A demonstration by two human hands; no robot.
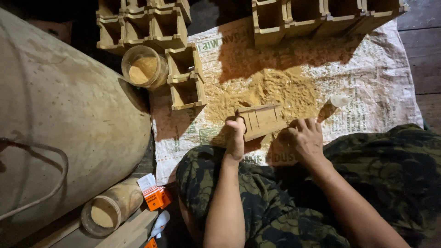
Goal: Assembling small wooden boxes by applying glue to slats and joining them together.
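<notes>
1. left hand (236, 135) grips the left end of a small wooden box mould (262, 120), fingers curled shut round its edge, thumb side up.
2. right hand (307, 138) rests w/ fingers bent at the box's right end, touching or just beside it; can't tell if it truly grips.
3. the box lies tilted on a white woven sack sheet (376, 73) spread on the floor, at the near edge of a heap of tan sawdust-like powder (280, 92).
4. small white cap-like object (341, 99) sits on the sheet just right of the powder, near the right hand.
5. two open wooden boxes (186, 78) stand stacked end to end at the sheet's left edge, well left of the hands.
6. more wooden boxes in a row (321, 16) along the sheet's far side; another cluster (142, 20) at upper left.
7. clear jar (144, 66) w/ tan powder inside stands beside that cluster, touching the big pale rounded vessel (59, 105) that fills the left of the view.
8. second jar (110, 209) lies on its side lower left, powder inside, next to a small orange carton (157, 197).
9. person sits cross-legged in camo trousers (275, 211), knees on the sheet's near edge; plank floor (427, 50) shows at right.
</notes>
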